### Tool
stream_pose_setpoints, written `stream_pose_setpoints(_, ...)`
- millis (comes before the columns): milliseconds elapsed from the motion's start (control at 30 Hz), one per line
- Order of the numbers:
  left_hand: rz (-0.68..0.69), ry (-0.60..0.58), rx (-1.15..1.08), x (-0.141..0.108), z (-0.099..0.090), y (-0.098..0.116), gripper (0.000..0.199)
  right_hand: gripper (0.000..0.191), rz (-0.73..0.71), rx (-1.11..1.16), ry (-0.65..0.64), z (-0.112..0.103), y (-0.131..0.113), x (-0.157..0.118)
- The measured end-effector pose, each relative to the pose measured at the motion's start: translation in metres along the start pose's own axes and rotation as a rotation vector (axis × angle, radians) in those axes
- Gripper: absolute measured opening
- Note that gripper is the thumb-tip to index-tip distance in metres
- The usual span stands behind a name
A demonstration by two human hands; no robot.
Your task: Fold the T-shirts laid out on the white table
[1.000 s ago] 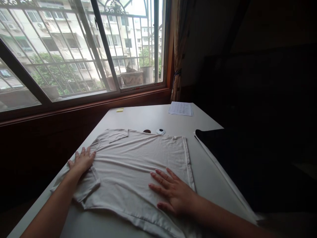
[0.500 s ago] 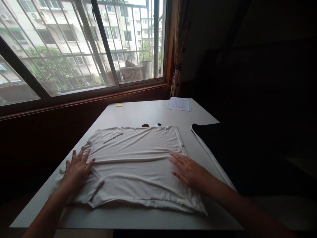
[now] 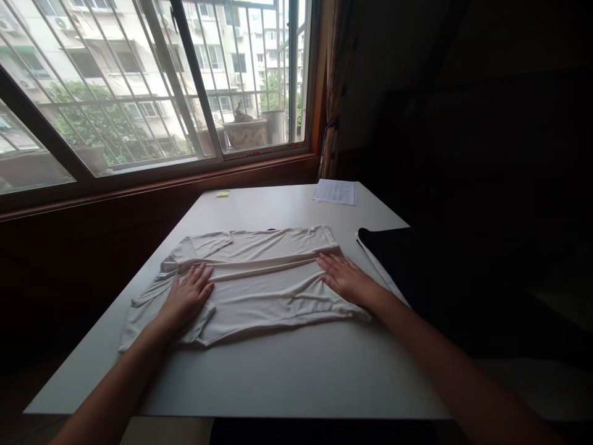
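A white T-shirt [image 3: 259, 278] lies spread on the white table [image 3: 287, 377], its collar end to the left and its hem to the right. Folds run along its length between the two hands. My left hand [image 3: 188, 296] rests flat on the shirt near the collar and sleeve, fingers stretched out. Near the hem, my right hand [image 3: 345, 278] also presses flat on the cloth with its fingers extended. Neither hand grips the fabric.
Dark cloth [image 3: 389, 247] hangs over the table's right edge. Papers [image 3: 336, 191] and a yellow sticky note [image 3: 223, 194] lie at the far end. A barred window [image 3: 152, 86] and a curtain [image 3: 331, 111] stand beyond.
Both hands have slid the shirt away from me, and the left hand has also moved right. The shirt is more bunched and now nearly covers the small round objects behind it.
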State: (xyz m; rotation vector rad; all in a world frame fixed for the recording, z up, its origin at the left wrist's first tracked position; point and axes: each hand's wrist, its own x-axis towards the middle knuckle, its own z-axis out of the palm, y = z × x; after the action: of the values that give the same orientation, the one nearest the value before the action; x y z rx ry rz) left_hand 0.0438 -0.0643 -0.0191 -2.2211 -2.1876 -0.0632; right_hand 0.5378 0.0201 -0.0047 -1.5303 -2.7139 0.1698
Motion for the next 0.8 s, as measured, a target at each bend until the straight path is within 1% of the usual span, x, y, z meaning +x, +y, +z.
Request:
stream_pose_setpoints(67,-0.006,-0.006,-0.013,0.013,-0.003,0.002,0.061,0.062,0.022,0.000,-0.017,-0.007,0.003,0.014)
stream_pose_setpoints(133,-0.006,-0.008,-0.030,0.021,-0.005,0.003,0.061,0.062,0.028,0.000,-0.009,-0.012,0.004,0.022)
stream_pose_setpoints(233,0.013,-0.008,-0.055,0.020,-0.004,-0.002,0.061,0.060,0.018,-0.001,0.034,-0.010,0.004,0.015)
stream_pose_setpoints(300,0.041,-0.007,-0.067,0.010,-0.002,-0.010,0.060,0.059,-0.003,0.008,0.066,-0.004,0.007,-0.001)
stream_pose_setpoints(400,0.085,-0.005,-0.087,-0.010,0.000,-0.025,0.059,0.058,-0.026,0.045,0.154,0.006,0.014,-0.038)
stream_pose_setpoints(467,0.131,0.022,-0.108,-0.025,-0.003,-0.032,0.057,0.055,-0.001,0.090,0.241,0.008,0.016,-0.064)
stream_pose_setpoints(533,0.231,0.072,-0.143,-0.038,-0.011,-0.033,0.053,0.052,0.063,0.155,0.314,0.007,0.015,-0.087)
stream_pose_setpoints(600,0.376,0.107,-0.178,-0.049,-0.023,-0.023,0.048,0.050,0.149,0.259,0.337,0.003,0.010,-0.106)
stream_pose_setpoints(667,0.502,0.109,-0.194,-0.058,-0.036,-0.005,0.040,0.051,0.234,0.417,0.294,-0.001,0.005,-0.119)
stream_pose_setpoints(733,0.586,0.084,-0.190,-0.066,-0.049,0.017,0.029,0.055,0.300,0.588,0.216,-0.005,0.001,-0.127)
stream_pose_setpoints(800,0.634,0.034,-0.179,-0.071,-0.060,0.036,0.018,0.058,0.352,0.711,0.173,-0.006,-0.001,-0.131)
